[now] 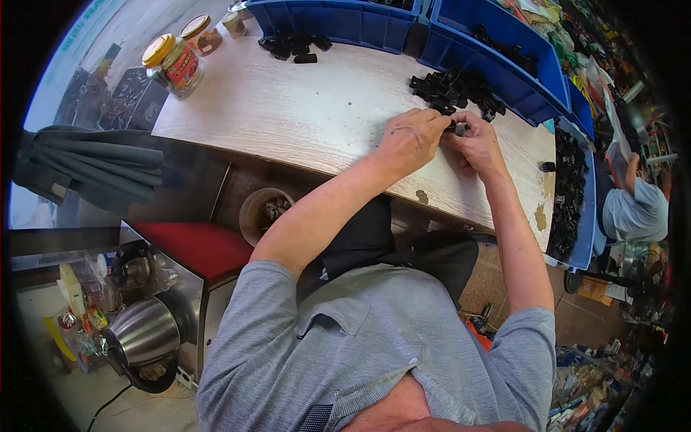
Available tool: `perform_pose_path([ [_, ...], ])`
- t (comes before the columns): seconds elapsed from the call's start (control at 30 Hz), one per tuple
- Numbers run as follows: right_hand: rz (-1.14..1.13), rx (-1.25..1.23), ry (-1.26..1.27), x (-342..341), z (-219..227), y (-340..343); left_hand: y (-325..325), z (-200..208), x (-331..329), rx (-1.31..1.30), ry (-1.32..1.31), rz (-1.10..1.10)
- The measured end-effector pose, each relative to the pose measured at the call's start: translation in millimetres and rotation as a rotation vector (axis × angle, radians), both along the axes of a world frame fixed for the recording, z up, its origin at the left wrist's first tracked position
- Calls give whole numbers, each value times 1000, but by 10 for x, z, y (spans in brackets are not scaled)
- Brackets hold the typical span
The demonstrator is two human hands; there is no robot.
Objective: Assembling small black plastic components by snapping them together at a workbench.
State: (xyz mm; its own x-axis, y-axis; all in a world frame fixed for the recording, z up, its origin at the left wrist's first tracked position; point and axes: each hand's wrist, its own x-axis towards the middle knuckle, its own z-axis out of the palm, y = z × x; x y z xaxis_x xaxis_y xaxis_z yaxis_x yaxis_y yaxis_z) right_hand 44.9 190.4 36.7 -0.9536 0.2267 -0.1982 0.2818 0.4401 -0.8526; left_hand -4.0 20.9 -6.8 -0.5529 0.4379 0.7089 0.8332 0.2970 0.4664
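Over the right part of the pale wooden table (288,108), my left hand (414,140) and my right hand (475,144) come together at the fingertips. Between them is a small black plastic piece (451,127), which both hands pinch. Just beyond my fingers lies a heap of similar black pieces (457,90). A smaller group of black pieces (294,47) rests at the table's far side, left of the heap. One lone black piece (548,166) sits near the right edge. My fingers hide much of the held piece.
Blue bins (338,25) line the far edge, and a blue tray (584,209) full of black parts adjoins the right side. A yellow-lidded jar (173,66) stands far left. Below the table are a bucket (248,216) and a steel kettle (147,331). Another person (637,209) is at far right.
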Motion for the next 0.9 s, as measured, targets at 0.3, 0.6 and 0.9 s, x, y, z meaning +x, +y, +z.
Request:
perform_pose_path([
  [0.3,-16,-51,-10,33,32,-41,-70,11,-174,-98,-47,-144],
  [0.6,-11,-83,-46,31,21,-19,-128,-38,-101,-287,116,-75],
  [0.9,-14,-49,-21,52,6,-24,-181,48,82,-331,111,-25],
])
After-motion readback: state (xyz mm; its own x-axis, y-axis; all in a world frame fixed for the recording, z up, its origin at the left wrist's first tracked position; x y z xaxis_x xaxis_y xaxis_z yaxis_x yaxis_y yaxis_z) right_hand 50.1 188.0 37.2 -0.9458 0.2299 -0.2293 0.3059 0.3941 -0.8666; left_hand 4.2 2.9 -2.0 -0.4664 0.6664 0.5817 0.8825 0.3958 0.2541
